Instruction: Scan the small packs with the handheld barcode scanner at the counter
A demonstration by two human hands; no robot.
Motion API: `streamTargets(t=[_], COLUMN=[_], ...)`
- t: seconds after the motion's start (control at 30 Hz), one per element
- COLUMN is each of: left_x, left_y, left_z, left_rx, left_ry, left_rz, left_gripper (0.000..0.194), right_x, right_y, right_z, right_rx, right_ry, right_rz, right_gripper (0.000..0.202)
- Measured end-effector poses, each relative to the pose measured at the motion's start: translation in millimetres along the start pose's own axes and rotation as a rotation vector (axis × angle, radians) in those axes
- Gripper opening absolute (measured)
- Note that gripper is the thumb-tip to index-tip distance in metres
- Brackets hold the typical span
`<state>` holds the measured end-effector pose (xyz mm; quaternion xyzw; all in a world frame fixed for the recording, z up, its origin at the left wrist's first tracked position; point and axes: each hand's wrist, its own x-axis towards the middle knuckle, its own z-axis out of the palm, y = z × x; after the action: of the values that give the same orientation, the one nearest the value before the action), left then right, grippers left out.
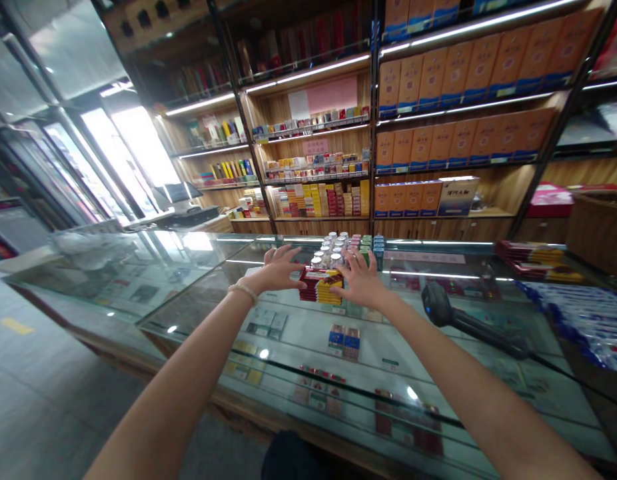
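Observation:
A stack of flat red and yellow packs (321,287) lies on the glass counter (208,293). At its left side is my left hand (281,268), fingers spread, thumb by the stack's edge. My right hand (359,279) is on the other side, its fingers apart and its thumb close to the yellow end. Whether either hand touches the packs is hard to tell. Just behind the stack stand several white-capped containers (331,250), with pink, green and blue ones (379,247) to their right, partly hidden by my right hand.
A black handheld scanner (438,307) with a cable lies right of my right hand. Farther right are blue-and-white packages (583,320) and more red-yellow packs (533,260). Shelves of boxes (451,143) stand behind the counter; small boxes (344,341) show under the glass.

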<state>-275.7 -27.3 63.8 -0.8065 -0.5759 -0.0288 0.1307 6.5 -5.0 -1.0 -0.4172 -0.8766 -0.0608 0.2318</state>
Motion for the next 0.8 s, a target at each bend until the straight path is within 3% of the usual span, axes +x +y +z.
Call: streamTargets(t=[0.2,0.37,0.53,0.8], left_x=[-12,-26,-29,-28], left_y=[4,14,18,15], left_z=[17.1,25.3,24.2,27.3], left_rx=[-0.004,0.009,0.006,0.014], left_ry=[0.128,0.227,0.217,0.217], left_rz=[-0.064,-0.125,-0.118,-0.109], left_gripper=[0.062,0.041,0.029,0.028], right_x=[-8,-20,-23,-24], right_y=[0,-3,-8,-10], right_z=[0,-1,3,5], right_rx=[-0.061,-0.081,-0.061,-0.061], right_ry=[0.122,0.201,0.202,0.186], right_rz=[0.034,0.015,-0.005,-0.011], right_gripper=[0.078,0.061,0.054,0.053])
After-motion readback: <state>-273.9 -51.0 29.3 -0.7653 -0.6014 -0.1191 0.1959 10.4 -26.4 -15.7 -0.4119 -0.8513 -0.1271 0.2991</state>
